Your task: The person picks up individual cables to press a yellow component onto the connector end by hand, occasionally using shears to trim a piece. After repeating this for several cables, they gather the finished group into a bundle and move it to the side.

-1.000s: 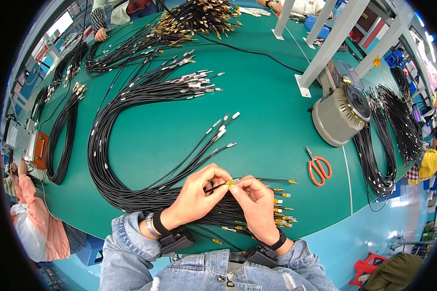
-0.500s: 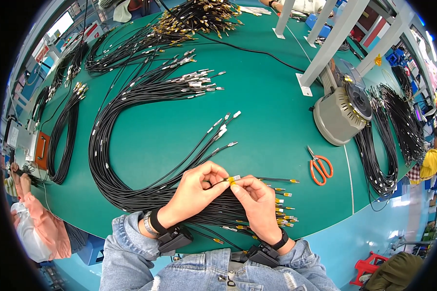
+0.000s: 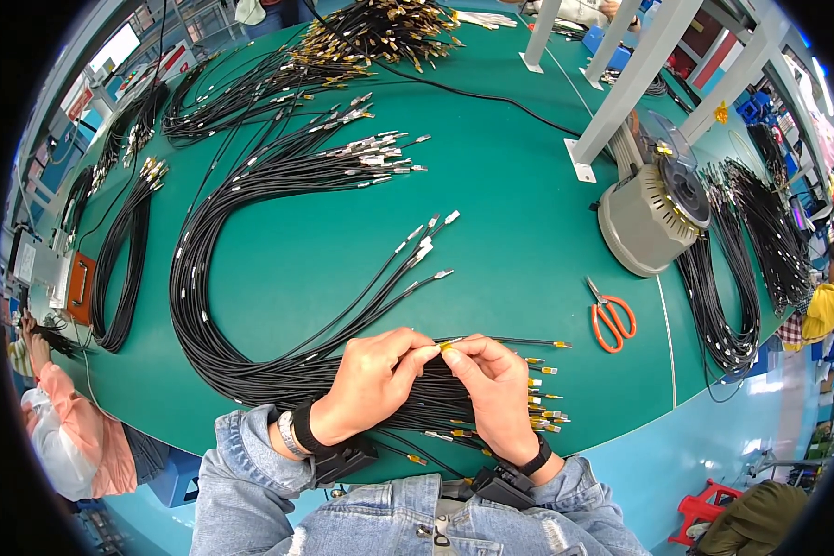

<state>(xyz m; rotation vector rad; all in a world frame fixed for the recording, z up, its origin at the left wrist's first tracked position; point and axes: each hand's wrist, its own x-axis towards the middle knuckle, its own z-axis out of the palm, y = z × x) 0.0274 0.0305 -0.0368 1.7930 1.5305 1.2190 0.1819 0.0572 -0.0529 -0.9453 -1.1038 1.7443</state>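
My left hand (image 3: 369,385) and my right hand (image 3: 497,394) meet fingertip to fingertip over a bundle of black cables (image 3: 204,338). Both pinch one black cable (image 3: 519,341) at a small yellow tape piece (image 3: 447,346), which the fingers mostly cover. To the right of my right hand, that cable's end carries a yellow tag. Beneath my hands the bundle runs on, its right-hand ends bearing yellow tags (image 3: 549,417). From there it curves left and back around in a U, with white-tagged ends (image 3: 380,159) farther off.
Orange-handled scissors (image 3: 612,320) lie to the right, near a grey round tape dispenser (image 3: 644,222). Grey metal posts (image 3: 635,83) rise behind it. More cable bundles hang at the right edge (image 3: 727,306) and lie at left (image 3: 120,269). A person (image 3: 74,426) works at far left.
My left hand has shifted slightly right and turned, and its fingertips now close over the yellow and white piece that showed before. My right hand has barely moved.
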